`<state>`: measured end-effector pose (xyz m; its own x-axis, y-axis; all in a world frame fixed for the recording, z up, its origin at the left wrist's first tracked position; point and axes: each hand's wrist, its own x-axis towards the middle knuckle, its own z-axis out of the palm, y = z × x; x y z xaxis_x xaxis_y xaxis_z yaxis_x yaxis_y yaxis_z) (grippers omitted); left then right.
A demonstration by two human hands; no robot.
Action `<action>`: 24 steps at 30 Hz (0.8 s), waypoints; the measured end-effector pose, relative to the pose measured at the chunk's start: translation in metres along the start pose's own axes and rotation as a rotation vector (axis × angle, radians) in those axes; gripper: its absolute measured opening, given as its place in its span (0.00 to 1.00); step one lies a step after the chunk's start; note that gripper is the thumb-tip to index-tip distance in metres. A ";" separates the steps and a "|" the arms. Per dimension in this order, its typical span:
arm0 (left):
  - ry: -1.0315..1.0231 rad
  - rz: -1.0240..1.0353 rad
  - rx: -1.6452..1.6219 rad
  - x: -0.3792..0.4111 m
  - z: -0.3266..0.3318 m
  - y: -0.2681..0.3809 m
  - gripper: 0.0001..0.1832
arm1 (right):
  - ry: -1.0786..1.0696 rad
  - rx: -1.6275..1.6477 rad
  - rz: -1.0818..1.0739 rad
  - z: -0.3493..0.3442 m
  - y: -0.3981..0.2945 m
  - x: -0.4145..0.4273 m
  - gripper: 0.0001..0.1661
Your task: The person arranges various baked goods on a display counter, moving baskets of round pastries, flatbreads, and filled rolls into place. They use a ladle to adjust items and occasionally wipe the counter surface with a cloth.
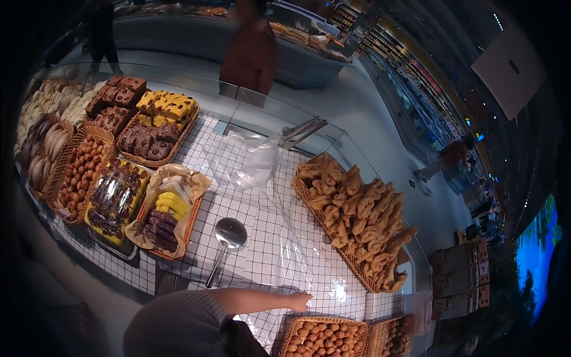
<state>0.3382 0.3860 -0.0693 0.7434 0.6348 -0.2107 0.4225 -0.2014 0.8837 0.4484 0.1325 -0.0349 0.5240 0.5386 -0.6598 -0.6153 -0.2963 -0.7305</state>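
Note:
My left hand [300, 301] reaches in from the lower left, low over the white checked table cover [267, 263]. Nothing shows in its grasp, and its fingers point to the right. A large metal serving spoon [231, 233] lies on the cover, up and to the left of the hand, its handle towards me. Below the hand stands a wicker basket of small brown balls [324, 338]. Beyond it, to the upper right, a long wicker basket [328, 232] is heaped with fried dough pieces [357, 214]. My right hand is out of view.
Thin clear plastic bags [254, 165] lie near metal tongs [303, 133] at the glass guard [285, 118]. At left are a paper-lined basket of sliced yellow and purple food [169, 207], a wrapped cake [117, 198] and a brown-ball basket [84, 174]. A person [250, 53] stands beyond the glass.

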 end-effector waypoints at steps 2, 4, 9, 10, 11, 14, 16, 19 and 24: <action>-0.186 -0.081 0.009 0.018 0.034 -0.004 0.32 | -0.038 -0.040 0.005 0.001 -0.020 0.017 0.20; -0.427 -0.062 0.004 0.037 0.058 0.006 0.31 | -0.079 -0.064 0.010 0.002 -0.034 0.032 0.21; -0.440 -0.217 -0.194 0.063 0.114 0.030 0.32 | -0.177 -0.124 0.038 -0.002 -0.081 0.071 0.22; -0.441 -0.213 -0.198 0.070 0.116 0.030 0.32 | -0.196 -0.126 0.045 -0.002 -0.089 0.080 0.22; -0.438 -0.220 -0.201 0.076 0.120 0.031 0.32 | -0.209 -0.128 0.049 -0.004 -0.096 0.087 0.22; -0.436 -0.240 -0.218 0.088 0.125 0.033 0.32 | -0.240 -0.125 0.065 -0.009 -0.111 0.101 0.23; -0.436 -0.240 -0.225 0.095 0.123 0.037 0.32 | -0.257 -0.113 0.060 -0.008 -0.120 0.110 0.23; -0.441 -0.223 -0.247 0.093 0.130 0.052 0.32 | -0.275 -0.088 0.053 -0.015 -0.129 0.109 0.24; -0.437 -0.145 -0.318 0.063 0.111 0.083 0.32 | -0.339 -0.066 0.028 0.001 -0.139 0.091 0.25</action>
<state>0.4776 0.3261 -0.0552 0.8639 0.2571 -0.4331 0.4093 0.1430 0.9012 0.5807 0.2234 0.0069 0.2751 0.7576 -0.5918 -0.5817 -0.3589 -0.7299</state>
